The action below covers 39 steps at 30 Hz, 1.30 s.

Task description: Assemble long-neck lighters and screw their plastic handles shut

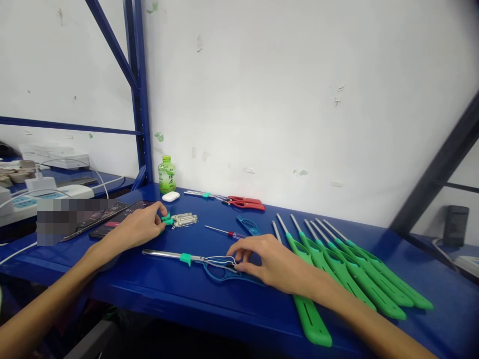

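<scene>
Green lighters [370, 286] looked whole, but the blue one [198, 259] lay open (cover [249, 225] apart) while my right fingers [250, 269] pinched wires [219, 258], left fingers [161, 207] a clip [168, 220].

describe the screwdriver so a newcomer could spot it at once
On the blue table, look between the red lighters and the right hand. The screwdriver lies there, thin shaft pointing left; unlike the blue plastic casing behind it, it has a red collar.
</scene>
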Available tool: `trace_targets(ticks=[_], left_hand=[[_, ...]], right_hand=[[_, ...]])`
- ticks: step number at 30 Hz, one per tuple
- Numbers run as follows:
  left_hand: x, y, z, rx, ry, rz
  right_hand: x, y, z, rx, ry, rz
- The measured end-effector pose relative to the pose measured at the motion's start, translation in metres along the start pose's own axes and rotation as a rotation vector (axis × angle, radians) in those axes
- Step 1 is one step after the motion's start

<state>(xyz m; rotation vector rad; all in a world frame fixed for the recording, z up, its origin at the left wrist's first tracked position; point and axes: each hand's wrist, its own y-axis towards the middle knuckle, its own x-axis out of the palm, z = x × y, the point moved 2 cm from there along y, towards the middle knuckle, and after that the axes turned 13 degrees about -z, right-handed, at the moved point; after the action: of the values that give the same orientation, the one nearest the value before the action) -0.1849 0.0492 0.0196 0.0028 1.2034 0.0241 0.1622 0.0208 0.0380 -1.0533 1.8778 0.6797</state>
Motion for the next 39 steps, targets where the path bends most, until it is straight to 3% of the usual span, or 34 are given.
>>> trace_targets(ticks=[13,21,27,30,39], left_hand=[[-0.004,-0.004,-0.001,-0.001,-0.012,0.077],[-0.017,-0.031,0.03,0.076,-0.048,0.155],[0.015,-0.076,0.079,0.416,-0.22,0.009],[0.034,-0.086,0.094,0.514,-0.213,-0.019],[0.052,-0.08,0.102,0.576,-0.18,-0.014]], right_hand=[[-0.001,0.001,0.002,-0.027,0.064,0.019],[0.001,0.001,0.005,-0.058,0.093,0.019],[0.0,0.001,0.005,-0.061,0.073,0.023],[-0.001,0.0,0.003,-0.056,0.07,0.02],[-0.002,0.001,0.002,-0.042,0.149,-0.007]])
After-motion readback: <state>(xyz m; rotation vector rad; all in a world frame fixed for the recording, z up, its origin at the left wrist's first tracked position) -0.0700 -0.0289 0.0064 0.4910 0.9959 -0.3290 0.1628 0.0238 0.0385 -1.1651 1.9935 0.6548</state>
